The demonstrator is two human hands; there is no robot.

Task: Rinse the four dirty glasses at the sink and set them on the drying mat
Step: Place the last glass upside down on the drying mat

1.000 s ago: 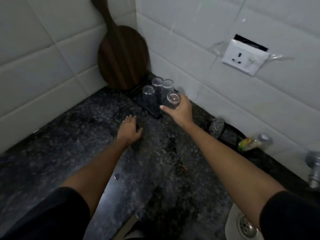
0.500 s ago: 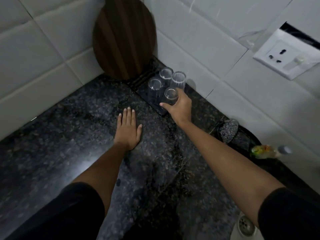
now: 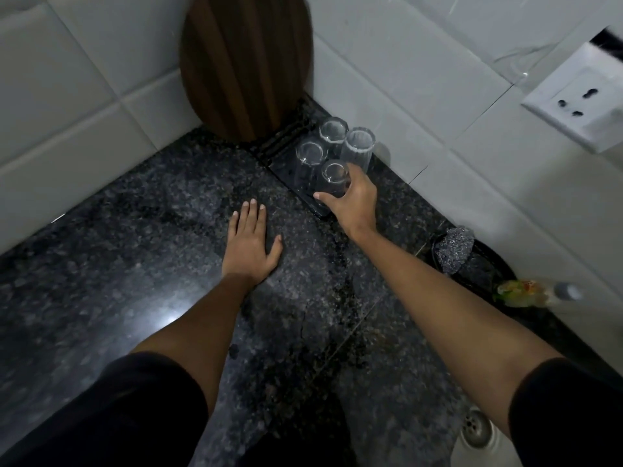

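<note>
Several clear glasses stand upside down on the dark drying mat (image 3: 286, 170) in the far corner of the black granite counter. My right hand (image 3: 354, 200) is wrapped around the nearest glass (image 3: 333, 178), which rests on the mat's front part. Three more glasses stand behind it: one on the left (image 3: 308, 155), one at the back (image 3: 333, 129) and a taller one at the right (image 3: 359, 144). My left hand (image 3: 249, 246) lies flat on the counter, fingers spread, holding nothing.
A round wooden cutting board (image 3: 244, 62) leans in the tiled corner behind the mat. A steel scrubber (image 3: 455, 247) and a dish-soap bottle (image 3: 526, 293) lie by the right wall. The sink drain (image 3: 477, 429) shows at bottom right. A wall socket (image 3: 580, 106) is upper right.
My right hand lowered the glass onto the mat beside the other three. The left hand settled flat on the counter. The camera moved closer and tilted down.
</note>
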